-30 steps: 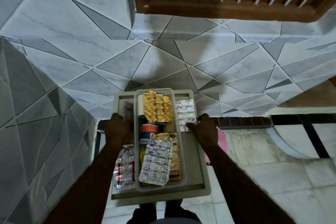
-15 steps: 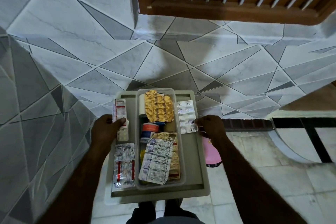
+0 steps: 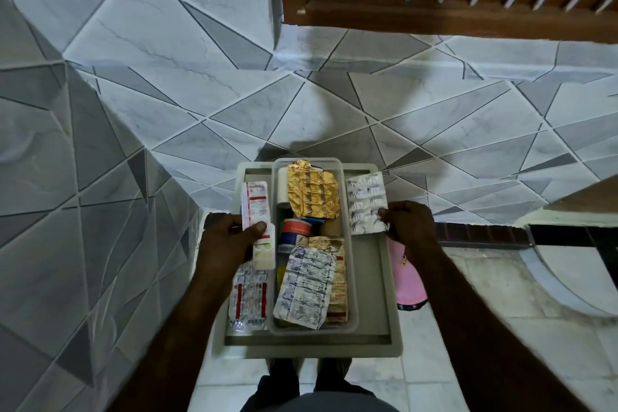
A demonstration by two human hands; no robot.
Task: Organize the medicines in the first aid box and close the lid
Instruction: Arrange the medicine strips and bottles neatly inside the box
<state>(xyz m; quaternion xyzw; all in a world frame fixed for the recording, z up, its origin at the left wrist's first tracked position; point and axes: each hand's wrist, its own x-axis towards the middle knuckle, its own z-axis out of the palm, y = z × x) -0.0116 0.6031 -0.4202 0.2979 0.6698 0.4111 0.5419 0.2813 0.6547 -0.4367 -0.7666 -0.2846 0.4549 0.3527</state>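
Both hands pinch strips: left hand red-striped strip, right hand silver strip; loose pinches could drop them outside the box.

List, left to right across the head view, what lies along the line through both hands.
left hand → red-and-white blister strip → red-capped bottle in the clear inner tray → silver blister strip → right hand

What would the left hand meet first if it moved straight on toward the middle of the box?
Probably the clear plastic inner tray: its left wall lies just beyond the left hand, which holds a red-and-white blister strip. Depth is unclear.
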